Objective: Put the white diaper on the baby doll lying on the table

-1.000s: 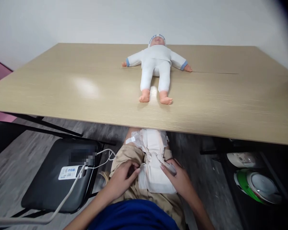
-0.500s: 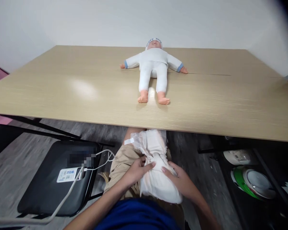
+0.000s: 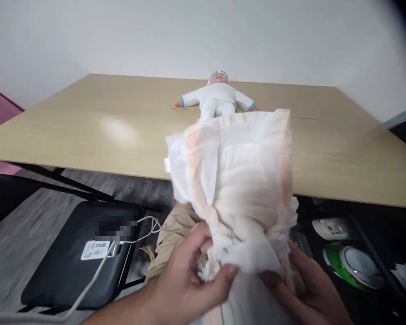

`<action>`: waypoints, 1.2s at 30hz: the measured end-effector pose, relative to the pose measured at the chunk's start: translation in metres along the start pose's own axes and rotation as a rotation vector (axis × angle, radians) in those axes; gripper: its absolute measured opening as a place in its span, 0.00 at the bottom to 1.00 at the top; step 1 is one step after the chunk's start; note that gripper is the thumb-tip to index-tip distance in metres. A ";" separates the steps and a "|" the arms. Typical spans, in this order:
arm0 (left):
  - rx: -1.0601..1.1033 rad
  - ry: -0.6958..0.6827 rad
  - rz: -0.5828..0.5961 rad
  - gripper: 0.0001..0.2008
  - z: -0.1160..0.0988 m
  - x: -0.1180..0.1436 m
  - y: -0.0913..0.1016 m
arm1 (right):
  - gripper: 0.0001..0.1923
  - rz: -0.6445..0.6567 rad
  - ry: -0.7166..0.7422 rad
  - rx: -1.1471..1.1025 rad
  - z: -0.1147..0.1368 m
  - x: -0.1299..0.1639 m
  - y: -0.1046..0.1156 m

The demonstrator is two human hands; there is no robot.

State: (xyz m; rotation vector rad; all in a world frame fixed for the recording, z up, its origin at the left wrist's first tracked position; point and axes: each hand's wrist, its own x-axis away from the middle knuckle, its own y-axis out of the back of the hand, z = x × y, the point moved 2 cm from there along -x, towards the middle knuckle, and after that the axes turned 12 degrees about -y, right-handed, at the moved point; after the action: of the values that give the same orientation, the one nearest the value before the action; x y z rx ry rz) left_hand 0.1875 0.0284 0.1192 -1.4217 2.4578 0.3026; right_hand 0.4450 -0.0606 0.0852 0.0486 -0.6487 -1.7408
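Observation:
An unfolded white diaper [image 3: 245, 176] with pale orange side edges is held up close to the camera, between me and the table. My left hand [image 3: 192, 275] grips its left edge near the narrow middle, thumb on the inner face. On the opposite edge, my right hand [image 3: 304, 289] pinches it the same way. The diaper's lower end runs out of the picture. Beyond it a baby doll [image 3: 218, 95] in white clothes and a printed cap lies on its back, arms spread. The diaper hides the doll's lower legs and feet.
The doll lies on a wooden table [image 3: 122, 108]. At lower left stands a black stool [image 3: 71, 262] with a white labelled device [image 3: 96, 249] and a cable [image 3: 88, 289]. Under the table at right, a green-and-white round container [image 3: 353, 266] sits on a dark shelf.
The diaper has been raised from my lap toward the camera, with both hands still gripping it. It now covers the doll's feet. The view has tilted up slightly.

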 end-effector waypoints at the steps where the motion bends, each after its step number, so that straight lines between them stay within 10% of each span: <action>1: 0.030 0.079 -0.015 0.15 0.007 -0.003 0.001 | 0.30 0.028 0.024 -0.017 0.004 -0.011 -0.007; 13: 0.177 0.427 -0.192 0.25 0.090 -0.003 0.016 | 0.28 0.129 -0.072 -0.011 0.016 -0.060 -0.059; 18: 0.216 0.504 -0.179 0.27 0.100 0.000 0.020 | 0.22 -0.082 0.185 0.242 0.004 -0.080 -0.043; 24: 0.210 0.572 -0.156 0.27 0.106 0.004 0.020 | 0.24 -0.341 0.512 0.361 0.055 -0.109 -0.050; 33: -0.498 0.279 0.129 0.12 0.084 -0.018 0.081 | 0.39 0.057 0.596 0.591 0.086 -0.185 -0.112; 36: -0.693 0.016 -0.054 0.10 0.073 -0.046 0.110 | 0.39 0.051 0.606 0.614 0.083 -0.191 -0.114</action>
State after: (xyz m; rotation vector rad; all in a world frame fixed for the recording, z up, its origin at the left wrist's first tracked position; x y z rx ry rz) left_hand 0.1234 0.1434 0.0706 -1.7214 2.4249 1.2243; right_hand 0.3679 0.1605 0.0466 0.9371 -0.6900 -1.3177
